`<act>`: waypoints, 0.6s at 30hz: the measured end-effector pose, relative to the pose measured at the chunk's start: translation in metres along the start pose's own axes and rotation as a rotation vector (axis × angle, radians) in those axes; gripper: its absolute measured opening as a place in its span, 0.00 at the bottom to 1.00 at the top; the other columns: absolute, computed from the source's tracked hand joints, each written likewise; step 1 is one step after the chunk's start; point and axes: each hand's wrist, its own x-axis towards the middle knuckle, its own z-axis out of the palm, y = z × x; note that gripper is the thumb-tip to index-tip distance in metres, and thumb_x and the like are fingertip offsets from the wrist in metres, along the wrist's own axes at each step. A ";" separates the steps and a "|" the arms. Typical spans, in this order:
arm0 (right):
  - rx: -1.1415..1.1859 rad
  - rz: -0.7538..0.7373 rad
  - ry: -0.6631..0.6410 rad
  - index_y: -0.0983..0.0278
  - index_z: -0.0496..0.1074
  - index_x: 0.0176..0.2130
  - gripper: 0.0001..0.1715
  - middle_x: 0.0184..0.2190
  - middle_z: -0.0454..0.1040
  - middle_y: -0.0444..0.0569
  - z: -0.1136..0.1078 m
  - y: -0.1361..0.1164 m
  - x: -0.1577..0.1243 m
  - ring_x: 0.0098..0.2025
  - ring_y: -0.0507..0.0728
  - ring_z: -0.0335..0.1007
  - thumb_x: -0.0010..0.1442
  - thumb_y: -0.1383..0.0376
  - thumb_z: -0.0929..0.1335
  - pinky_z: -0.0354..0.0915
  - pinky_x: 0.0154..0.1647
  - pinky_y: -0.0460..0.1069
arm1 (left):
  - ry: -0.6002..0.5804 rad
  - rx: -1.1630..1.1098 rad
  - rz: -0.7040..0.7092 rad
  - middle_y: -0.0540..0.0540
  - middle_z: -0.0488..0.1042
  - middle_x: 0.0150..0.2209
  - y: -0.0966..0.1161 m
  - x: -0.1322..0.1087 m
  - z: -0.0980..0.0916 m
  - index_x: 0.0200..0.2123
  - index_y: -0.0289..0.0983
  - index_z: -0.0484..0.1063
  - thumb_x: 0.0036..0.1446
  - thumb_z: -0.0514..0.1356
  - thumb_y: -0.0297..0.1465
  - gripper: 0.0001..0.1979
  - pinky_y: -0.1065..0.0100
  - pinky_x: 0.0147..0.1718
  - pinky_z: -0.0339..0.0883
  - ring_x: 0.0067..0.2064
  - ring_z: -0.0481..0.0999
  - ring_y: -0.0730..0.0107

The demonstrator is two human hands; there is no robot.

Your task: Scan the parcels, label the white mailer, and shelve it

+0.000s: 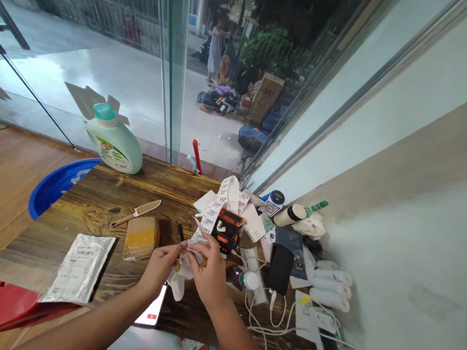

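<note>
A long strip of printed number labels [210,219] runs over the front of the table beside a black-and-orange device [228,230]; a loop of it stands up behind. At the strip's near end, my left hand [162,266] has its fingertips pinched on the paper. My right hand [210,271] pinches the same end from the other side, close to the left fingertips. Crumpled white paper [176,286] hangs just below the fingers. A black pen [181,233] lies beside the strip. Partly under my left forearm is a phone [150,310] with a lit screen.
Left on the wooden table are a knife [136,213], a taped small box [142,238], a white parcel bag [79,269] and a detergent bottle [114,142]. To the right lie a dark-capped bottle [250,280], a black phone [280,268], cables and paper rolls [331,289] by the wall.
</note>
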 end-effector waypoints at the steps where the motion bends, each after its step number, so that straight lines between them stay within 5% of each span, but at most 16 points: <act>1: -0.017 -0.020 0.001 0.60 0.57 0.54 0.22 0.37 0.79 0.49 0.000 0.002 -0.001 0.44 0.58 0.75 0.62 0.67 0.65 0.69 0.49 0.57 | 0.013 0.007 0.010 0.54 0.59 0.14 0.001 -0.001 0.000 0.13 0.36 0.61 0.31 0.66 0.54 0.27 0.72 0.19 0.50 0.19 0.55 0.78; 10: -0.015 0.035 0.031 0.59 0.56 0.49 0.22 0.32 0.76 0.46 0.002 0.005 -0.004 0.40 0.57 0.73 0.57 0.71 0.66 0.68 0.47 0.57 | 0.010 0.113 -0.069 0.52 0.60 0.13 -0.001 0.000 0.000 0.13 0.38 0.62 0.32 0.63 0.53 0.24 0.71 0.16 0.50 0.16 0.57 0.74; 14: -0.007 0.209 0.023 0.60 0.54 0.51 0.29 0.32 0.76 0.46 0.003 -0.002 -0.005 0.35 0.57 0.72 0.53 0.74 0.66 0.68 0.40 0.54 | -0.003 0.248 0.060 0.49 0.64 0.16 -0.004 -0.001 -0.003 0.13 0.37 0.64 0.38 0.59 0.54 0.25 0.68 0.23 0.55 0.22 0.61 0.70; 18: -0.038 0.232 0.028 0.60 0.56 0.49 0.25 0.33 0.77 0.48 0.002 -0.005 -0.005 0.37 0.58 0.73 0.54 0.73 0.66 0.67 0.42 0.55 | -0.023 0.348 0.169 0.48 0.66 0.18 0.002 -0.005 -0.004 0.14 0.37 0.67 0.41 0.56 0.53 0.24 0.67 0.29 0.56 0.25 0.63 0.67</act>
